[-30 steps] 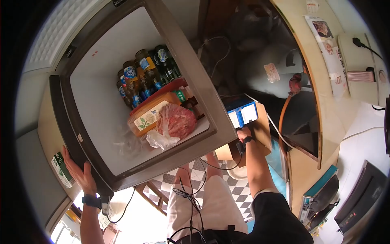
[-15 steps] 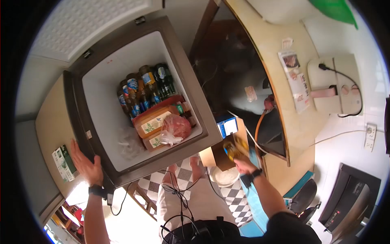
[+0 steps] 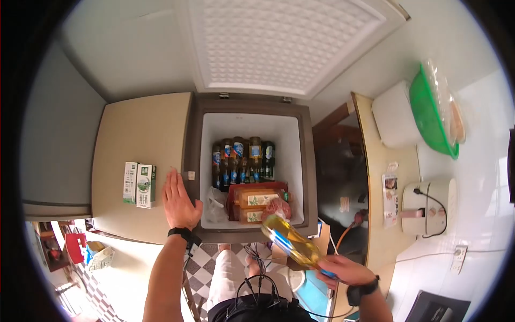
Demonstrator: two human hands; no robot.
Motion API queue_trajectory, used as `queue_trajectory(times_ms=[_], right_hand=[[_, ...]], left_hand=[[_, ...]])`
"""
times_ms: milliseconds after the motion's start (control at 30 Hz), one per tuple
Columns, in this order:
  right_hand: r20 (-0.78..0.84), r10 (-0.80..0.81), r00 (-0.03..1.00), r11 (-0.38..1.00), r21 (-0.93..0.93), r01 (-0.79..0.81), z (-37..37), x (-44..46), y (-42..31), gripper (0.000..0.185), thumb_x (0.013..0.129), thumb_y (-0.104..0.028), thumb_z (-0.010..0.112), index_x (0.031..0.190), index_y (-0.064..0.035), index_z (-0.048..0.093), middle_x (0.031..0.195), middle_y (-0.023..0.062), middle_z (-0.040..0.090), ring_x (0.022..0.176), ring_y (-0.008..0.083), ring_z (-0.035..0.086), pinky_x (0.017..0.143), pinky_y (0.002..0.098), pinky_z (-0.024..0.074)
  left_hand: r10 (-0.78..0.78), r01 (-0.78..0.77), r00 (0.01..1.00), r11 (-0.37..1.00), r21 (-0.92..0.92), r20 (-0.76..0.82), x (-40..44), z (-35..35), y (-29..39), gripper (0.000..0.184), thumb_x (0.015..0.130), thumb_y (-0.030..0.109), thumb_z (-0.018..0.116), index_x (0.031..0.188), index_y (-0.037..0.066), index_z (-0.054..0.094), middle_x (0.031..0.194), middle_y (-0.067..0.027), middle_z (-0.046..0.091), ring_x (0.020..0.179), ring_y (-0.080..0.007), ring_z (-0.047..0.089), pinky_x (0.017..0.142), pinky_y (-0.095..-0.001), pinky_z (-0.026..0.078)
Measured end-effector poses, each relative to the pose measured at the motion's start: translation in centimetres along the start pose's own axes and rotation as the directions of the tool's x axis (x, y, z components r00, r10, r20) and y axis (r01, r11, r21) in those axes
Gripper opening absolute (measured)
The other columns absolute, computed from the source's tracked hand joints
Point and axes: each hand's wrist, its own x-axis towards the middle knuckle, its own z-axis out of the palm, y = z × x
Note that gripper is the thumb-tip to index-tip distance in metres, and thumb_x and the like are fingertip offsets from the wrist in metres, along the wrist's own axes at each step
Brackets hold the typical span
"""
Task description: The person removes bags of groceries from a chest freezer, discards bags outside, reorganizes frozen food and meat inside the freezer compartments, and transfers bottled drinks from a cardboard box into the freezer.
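In my right hand (image 3: 348,270) is a yellowish glass bottle (image 3: 287,239) with a blue label, gripped near its narrow end. It is tilted, its wide end over the front rim of an open chest freezer (image 3: 310,166). My left hand (image 3: 179,203) lies flat, fingers stretched, on the wooden top (image 3: 129,139) along the freezer's left edge. Inside the freezer, several glass bottles (image 3: 238,155) stand at the back. Nearer the front are orange-brown containers (image 3: 257,199), a bag of reddish food (image 3: 277,208) and a whitish plastic bag (image 3: 216,205).
Two milk cartons (image 3: 145,186) lie on the wooden top. The freezer lid (image 3: 289,48) stands raised behind. On the right, a counter (image 3: 381,236) holds a white appliance (image 3: 426,209) and a green basket (image 3: 429,115). Cables (image 3: 260,268) hang before my legs, and an opened cardboard box (image 3: 322,239) sits beside the freezer.
My right hand has brought the bottle up from beside the cardboard box to the freezer's front rim. The view has turned and shifted. My left hand now lies flat on the wooden top.
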Motion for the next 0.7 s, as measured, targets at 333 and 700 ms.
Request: queue_trajectory(times_ms=[333, 700], right_hand=[[-0.122, -0.085, 0.989, 0.981, 0.162, 0.104, 3.6, 34.2, -10.4, 0.030, 0.106, -0.031, 0.057, 0.091, -0.0050, 0.054, 0.069, 0.0035, 0.050, 0.056, 0.0161, 0.048, 0.051, 0.0330, 0.0407], [-0.334, -0.044, 0.941, 0.991, 0.102, 0.083, 3.5, 52.8, -12.2, 0.030, 0.104, -0.031, 0.060, 0.101, -0.0018, 0.054, 0.077, 0.0064, 0.054, 0.063, 0.0185, 0.054, 0.054, 0.0360, 0.0526]], left_hand=[[-0.039, 0.042, 0.999, 0.995, -0.086, 0.038, 0.5, -0.9, -0.7, 0.091, 0.068, 0.022, 0.066, 0.148, -0.008, 0.037, 0.163, -0.0215, 0.032, 0.153, -0.0375, 0.027, 0.126, -0.0512, 0.022], [-0.048, 0.061, 0.990, 0.993, -0.096, 0.132, 1.2, -0.7, -1.3, 0.093, 0.068, 0.025, 0.066, 0.148, -0.010, 0.037, 0.163, -0.0237, 0.031, 0.152, -0.0405, 0.028, 0.125, -0.0544, 0.022]])
